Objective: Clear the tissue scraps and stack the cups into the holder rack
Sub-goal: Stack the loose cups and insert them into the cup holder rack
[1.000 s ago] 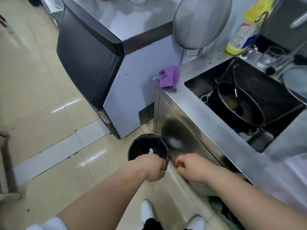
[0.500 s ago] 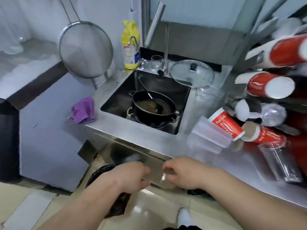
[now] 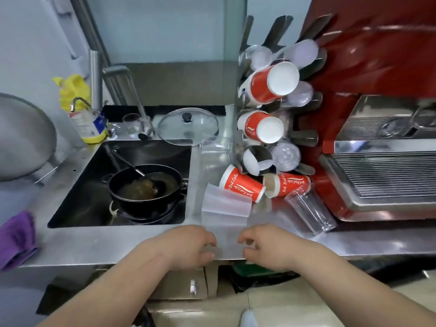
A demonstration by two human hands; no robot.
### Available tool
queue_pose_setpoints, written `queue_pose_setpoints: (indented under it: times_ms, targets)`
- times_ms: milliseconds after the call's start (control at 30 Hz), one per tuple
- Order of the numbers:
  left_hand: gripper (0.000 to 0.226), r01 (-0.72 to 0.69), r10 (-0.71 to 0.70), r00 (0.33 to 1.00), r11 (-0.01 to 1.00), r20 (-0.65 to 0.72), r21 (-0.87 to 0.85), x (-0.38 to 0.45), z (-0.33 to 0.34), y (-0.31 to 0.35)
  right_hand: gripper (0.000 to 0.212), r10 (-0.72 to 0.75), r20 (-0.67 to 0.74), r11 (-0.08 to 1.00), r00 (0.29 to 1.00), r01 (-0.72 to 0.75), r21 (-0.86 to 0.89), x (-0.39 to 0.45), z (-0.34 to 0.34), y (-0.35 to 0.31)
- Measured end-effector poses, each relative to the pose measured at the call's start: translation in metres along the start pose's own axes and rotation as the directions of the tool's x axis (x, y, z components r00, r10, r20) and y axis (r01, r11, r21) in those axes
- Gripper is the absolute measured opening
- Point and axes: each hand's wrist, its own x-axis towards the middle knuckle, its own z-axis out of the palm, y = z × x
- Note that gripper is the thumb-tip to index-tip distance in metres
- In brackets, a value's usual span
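Observation:
My left hand (image 3: 188, 247) and my right hand (image 3: 266, 246) hover side by side over the steel counter's front edge (image 3: 118, 246), fingers loosely curled and empty. Just beyond them a frosted plastic cup (image 3: 225, 205) lies on its side. Behind it lie two red paper cups (image 3: 243, 187) (image 3: 289, 184) and a clear ribbed tumbler (image 3: 310, 212). The metal holder rack (image 3: 304, 135) stands at the back right, with red, clear and white cups stuck in its slots. No tissue scraps show on the counter.
A black sink (image 3: 89, 192) holds a dark pan with a ladle (image 3: 145, 185). A glass lid (image 3: 188, 126), small glass (image 3: 131, 122) and yellow bottle (image 3: 82, 112) sit behind it. A red machine (image 3: 377, 114) fills the right. A purple cloth (image 3: 16, 239) lies at the left edge.
The view swung up from the black bin on the floor to the counter. Both hands rose from above the bin to the counter's front edge, and their fingers have loosened.

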Motion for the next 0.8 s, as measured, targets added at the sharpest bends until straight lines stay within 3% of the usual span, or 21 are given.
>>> queue_pose_setpoints:
  times_ms: [233,533,700,800]
  targets:
    - [0.041,-0.028,0.028,1.000,0.998,-0.012,0.056,0.044,-0.040,0.021,0.036,0.064,-0.037,0.997,0.997,-0.063,0.033,0.007,-0.034,0.047]
    - [0.038,0.031,-0.036,0.997,0.997,-0.072,-0.076,0.077,-0.040,0.022,0.033,-0.022,-0.214,0.991,0.977,0.050,0.127,0.037,-0.043,0.080]
    - [0.040,0.069,-0.083,0.981,0.994,-0.175,-0.086,0.089,-0.039,0.007,0.036,-0.050,-0.235,0.986,0.971,0.086,0.146,0.055,-0.037,0.087]
    - [0.046,0.082,-0.070,0.970,0.996,-0.231,0.040,0.097,-0.042,-0.002,0.042,-0.023,-0.252,0.982,0.967,0.069,0.174,0.065,-0.031,0.084]
